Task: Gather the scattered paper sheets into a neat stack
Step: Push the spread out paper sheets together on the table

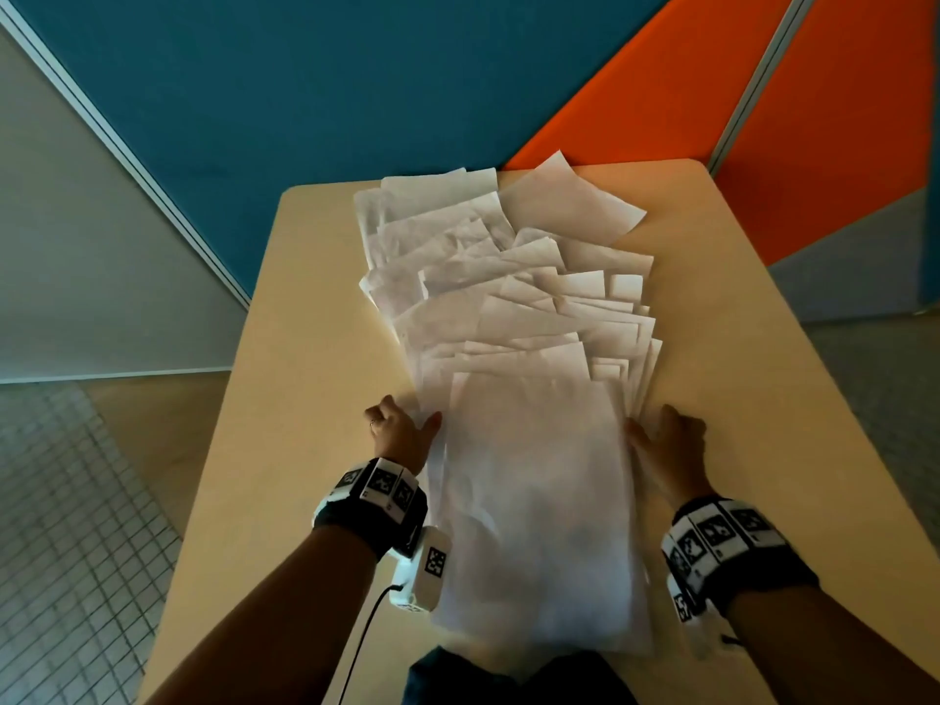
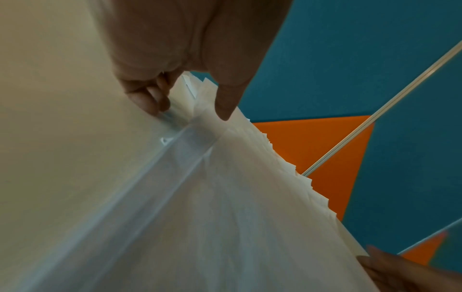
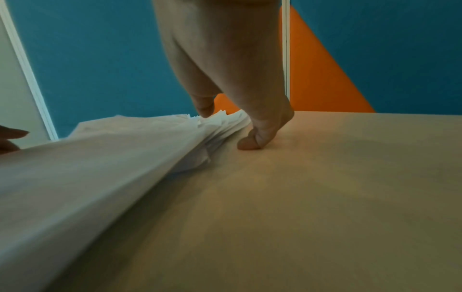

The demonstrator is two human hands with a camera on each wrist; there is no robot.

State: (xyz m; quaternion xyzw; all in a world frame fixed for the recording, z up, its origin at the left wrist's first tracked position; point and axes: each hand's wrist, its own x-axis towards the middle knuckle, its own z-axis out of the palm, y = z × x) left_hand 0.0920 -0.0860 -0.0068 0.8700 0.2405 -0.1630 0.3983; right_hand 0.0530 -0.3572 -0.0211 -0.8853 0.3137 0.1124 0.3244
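Observation:
White paper sheets (image 1: 508, 297) lie fanned in a long overlapping column down the middle of the beige table (image 1: 315, 348). The nearest sheets form a thicker pile (image 1: 534, 501) that reaches the table's near edge. My left hand (image 1: 407, 432) holds this pile's left edge, thumb on top and fingers curled at the side. In the left wrist view the left hand (image 2: 190, 112) pinches the paper's (image 2: 225, 217) edge. My right hand (image 1: 661, 440) holds the right edge. The right wrist view shows the right hand (image 3: 226, 128) with its thumb over the sheets (image 3: 87, 168) and fingers curled at the table.
Blue (image 1: 305, 94) and orange (image 1: 712, 119) partition panels stand right behind the table's far edge. Tiled floor (image 1: 66, 501) lies to the left. Bare tabletop (image 3: 325, 177) flanks the paper on both sides. A black cable (image 1: 363, 633) hangs from my left wrist.

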